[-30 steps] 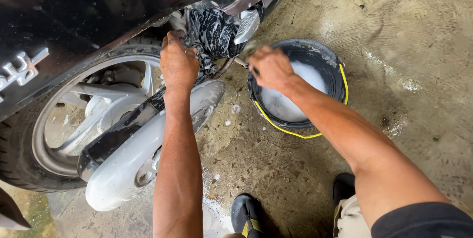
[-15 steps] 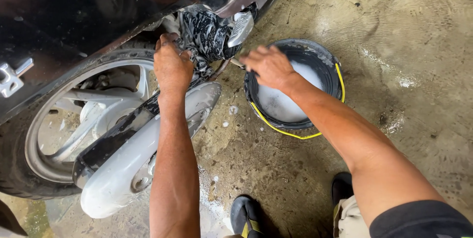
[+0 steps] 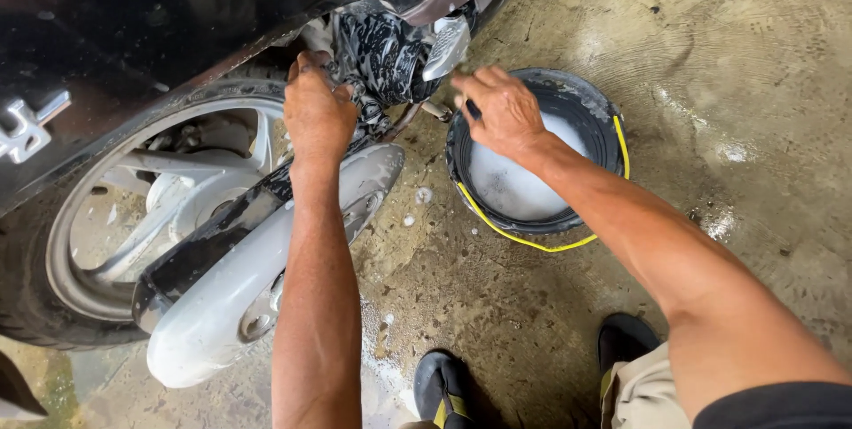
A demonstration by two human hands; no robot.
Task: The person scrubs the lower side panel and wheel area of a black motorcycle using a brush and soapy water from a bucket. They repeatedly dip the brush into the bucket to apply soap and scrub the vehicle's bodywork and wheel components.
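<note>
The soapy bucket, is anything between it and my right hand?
Nothing visible is. The right hand hangs over the near rim of the black bucket, foam open beneath it. The left hand is off to the side on the motorcycle's soapy engine part.

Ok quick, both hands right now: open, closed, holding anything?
Left hand: closed, pressing on the soapy engine.
Right hand: over the bucket, fingers partly spread; grip cannot be told.

One bucket (image 3: 461,158), one wheel (image 3: 53,243), two hands, two shoes.
</note>
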